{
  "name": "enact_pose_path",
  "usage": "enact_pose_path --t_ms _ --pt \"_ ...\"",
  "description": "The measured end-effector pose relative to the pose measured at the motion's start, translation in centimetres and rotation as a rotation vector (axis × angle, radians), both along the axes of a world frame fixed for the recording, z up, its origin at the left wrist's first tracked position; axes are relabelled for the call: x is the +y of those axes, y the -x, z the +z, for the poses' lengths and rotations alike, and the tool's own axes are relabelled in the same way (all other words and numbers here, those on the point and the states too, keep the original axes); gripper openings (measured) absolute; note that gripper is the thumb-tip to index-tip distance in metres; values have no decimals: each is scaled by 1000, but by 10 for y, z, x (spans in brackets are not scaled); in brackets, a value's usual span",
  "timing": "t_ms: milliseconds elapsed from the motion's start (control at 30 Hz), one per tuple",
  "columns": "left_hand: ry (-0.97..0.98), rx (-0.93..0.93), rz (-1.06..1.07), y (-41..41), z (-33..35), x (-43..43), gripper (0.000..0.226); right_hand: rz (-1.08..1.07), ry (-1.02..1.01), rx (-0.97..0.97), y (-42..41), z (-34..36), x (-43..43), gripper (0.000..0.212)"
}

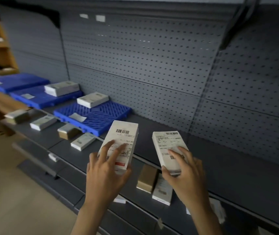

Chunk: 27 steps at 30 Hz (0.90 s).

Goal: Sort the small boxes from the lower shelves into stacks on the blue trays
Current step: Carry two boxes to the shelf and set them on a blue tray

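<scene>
My left hand [105, 170] grips a white box with a barcode label and a red patch [121, 141], held above the shelf edge. My right hand [184, 168] grips a second white labelled box [168, 146] beside it. Three blue trays lie on the shelf to the left: the nearest ribbed tray [101, 117] carries one white box [92, 99], the middle tray [40, 99] carries another white box [61, 88], and the far tray [16, 81] bears only a small label.
Loose boxes lie along the grey shelf's front: a white one [82, 141], a brown one [68, 131], another white one [43, 122] and one further left [16, 116]. On the lower shelf stand a brown box [147, 178] and a white box [162, 190]. Pegboard backs the shelf.
</scene>
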<state>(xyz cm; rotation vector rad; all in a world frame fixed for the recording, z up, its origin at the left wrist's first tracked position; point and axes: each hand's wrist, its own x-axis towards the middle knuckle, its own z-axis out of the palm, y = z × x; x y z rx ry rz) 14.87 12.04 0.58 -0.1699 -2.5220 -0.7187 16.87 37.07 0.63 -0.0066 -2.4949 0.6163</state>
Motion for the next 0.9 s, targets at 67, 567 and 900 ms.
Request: enact_pose_path --t_ms 67,567,900 --pt "9 -24 59 7 -3 -29 69 60 2 -9 22 0 -30 57" --pt "43 -12 205 153 20 -159 70 219 45 -75 210 -6 -169 58" --pt "52 32 130 257 35 -201 69 100 45 -88 297 -8 -207 59"
